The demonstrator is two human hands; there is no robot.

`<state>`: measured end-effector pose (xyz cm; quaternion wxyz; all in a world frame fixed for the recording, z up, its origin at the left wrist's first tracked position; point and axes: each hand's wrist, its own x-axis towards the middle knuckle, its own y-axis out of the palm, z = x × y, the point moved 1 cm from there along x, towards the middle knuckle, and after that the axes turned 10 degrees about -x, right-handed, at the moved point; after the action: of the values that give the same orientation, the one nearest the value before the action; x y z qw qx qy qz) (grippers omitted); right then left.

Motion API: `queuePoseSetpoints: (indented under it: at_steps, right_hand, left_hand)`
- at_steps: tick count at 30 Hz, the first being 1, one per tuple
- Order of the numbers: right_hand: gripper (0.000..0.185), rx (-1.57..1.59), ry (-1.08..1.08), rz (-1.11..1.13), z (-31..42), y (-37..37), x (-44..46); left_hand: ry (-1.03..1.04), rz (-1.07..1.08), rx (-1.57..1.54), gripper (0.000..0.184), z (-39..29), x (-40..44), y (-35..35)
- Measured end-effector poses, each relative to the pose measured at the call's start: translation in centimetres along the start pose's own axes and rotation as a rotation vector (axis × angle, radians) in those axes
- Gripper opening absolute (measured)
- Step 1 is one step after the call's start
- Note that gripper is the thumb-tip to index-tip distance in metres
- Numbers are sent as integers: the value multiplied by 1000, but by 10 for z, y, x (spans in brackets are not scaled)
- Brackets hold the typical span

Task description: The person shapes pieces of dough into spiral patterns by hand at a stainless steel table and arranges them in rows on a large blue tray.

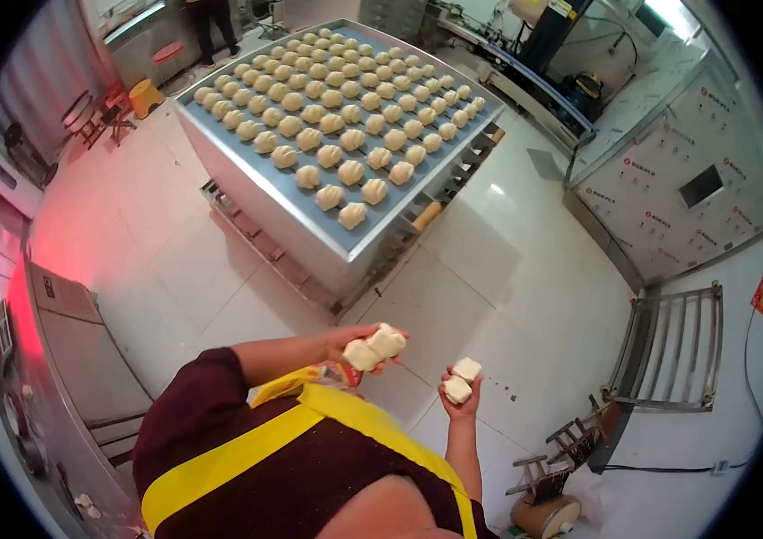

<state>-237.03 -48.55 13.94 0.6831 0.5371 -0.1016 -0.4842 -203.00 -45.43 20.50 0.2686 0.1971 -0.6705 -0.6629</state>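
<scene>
In my left hand point(343, 342), held out in front of my body, are a few pale dough pieces point(387, 340) pressed side by side. My right hand point(462, 406) is closed around two more dough pieces point(458, 390), one above the other. Both hands are over the floor, just short of the large metal-edged tray point(346, 255). Rows of shaped dough buns point(352, 215) sit spaced apart on the tray's blue surface. Neither hand touches the tray.
Below the top tray is a stacked base with a wooden piece point(428, 216). A metal rack point(669, 349) and small stools point(543, 476) stand right; a steel cabinet point(76, 332) is left. Another person point(211, 27) stands at the back near a yellow stool point(145, 98).
</scene>
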Motion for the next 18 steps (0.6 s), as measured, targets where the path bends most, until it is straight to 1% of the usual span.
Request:
queuePoseSetpoints:
  at_steps: [2, 4, 6, 8, 10, 11, 13, 16, 17, 18]
  right_hand:
    - [61, 8, -18, -184, 38, -45, -2]
    - [70, 45, -37, -303, 67, -86, -16]
    - [57, 165, -51, -507, 96, -103, -35]
    - [54, 138, -129, -531, 129, -119, -43]
    - [51, 214, -159, -567, 151, -126, -44]
    - [49, 233, -177, -573, 183, -128, -28]
    - [47, 125, -127, -614, 238, -155, 12]
    - [45, -77, -37, -642, 360, -210, 98]
    - [45, -146, -10, -631, 403, -227, 141]
    - [44, -213, 23, -617, 446, -232, 182]
  left_hand:
    - [-91, -6, -24, 65, -44, 70, -4]
    - [-138, 33, 22, 68, -83, 149, -3]
    - [-190, 81, 78, 69, -129, 233, 3]
    - [-178, 85, 139, 66, -168, 321, 11]
    - [-138, 40, 171, 62, -200, 395, 9]
    - [-105, 52, 177, 58, -222, 432, 13]
    - [-17, 56, 173, 49, -253, 485, 8]
    - [134, -50, 66, 47, -314, 538, -10]
    - [224, -134, 89, 46, -338, 547, -17]
    - [297, -147, 111, 47, -367, 553, -10]
